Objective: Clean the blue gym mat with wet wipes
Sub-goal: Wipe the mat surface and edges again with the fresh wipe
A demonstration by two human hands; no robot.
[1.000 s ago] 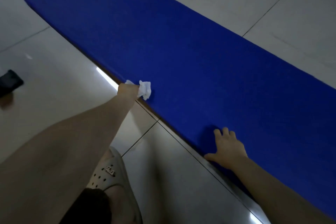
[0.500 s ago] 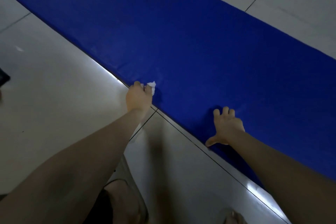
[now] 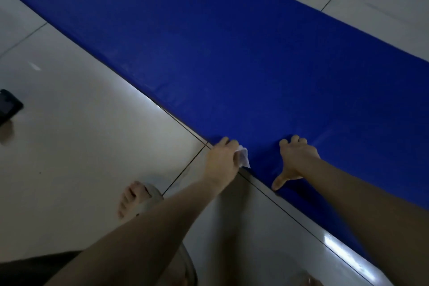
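Well, the person was bent over the tiled floor [image 3: 81, 134] with both arms out. The left hand [image 3: 222, 158] had its fingers curled tight round a small white wet wipe [image 3: 243, 158], which poked out on the side toward the other hand. The wipe sat right at the near edge of the blue gym mat [image 3: 232, 53], touching it. The right hand [image 3: 294, 160] lay just beside, pressed on the mat, its fingers laid out on the blue and its thumb stuck out back along the edge. It held nothing. The mat was 1 long strip, running from far off on the left to close by on the right, so its long way went slantwise past both hands. Most of the blue lay ahead of the fingers. I thought the next rub would go forward across the mat or along that edge, and the left hand would do it, since it had the wipe.
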